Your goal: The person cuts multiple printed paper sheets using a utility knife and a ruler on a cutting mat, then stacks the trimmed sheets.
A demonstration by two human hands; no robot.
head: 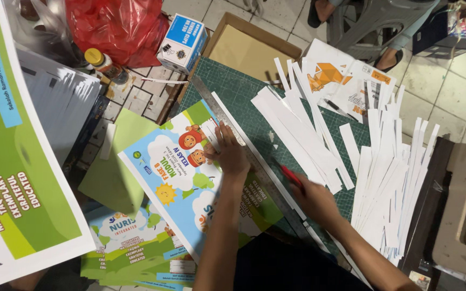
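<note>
On the green cutting mat [233, 91], work centres on a printed cover sheet [182, 172] in blue and green with cartoon figures, lying flat with its right edge under a long metal ruler [244, 148] that runs diagonally from upper left to lower right. Left hand [228, 153] is spread, fingers and palm pressing down on the ruler and sheet together, holding both in place. Right hand [314, 200] is closed around a red-handled cutter [292, 176], its tip set against the ruler's far edge, at a point past the ruler's middle towards its lower end; whether the blade is in the paper cannot be told. A narrow white margin of the sheet shows just beyond the ruler, apparently not yet parted along its whole length. Evidence of completed trimming is plentiful: a heap of white paper strips [297, 129] lies just right of the ruler, and a second, larger heap [389, 183] lies further right on the mat's edge. More printed covers [130, 248] of the same design lie stacked below left, near the sheet; it cannot be told whether they are trimmed. Judgement: many cuts are done, the present cut is under way, and other sheets may remain.
</note>
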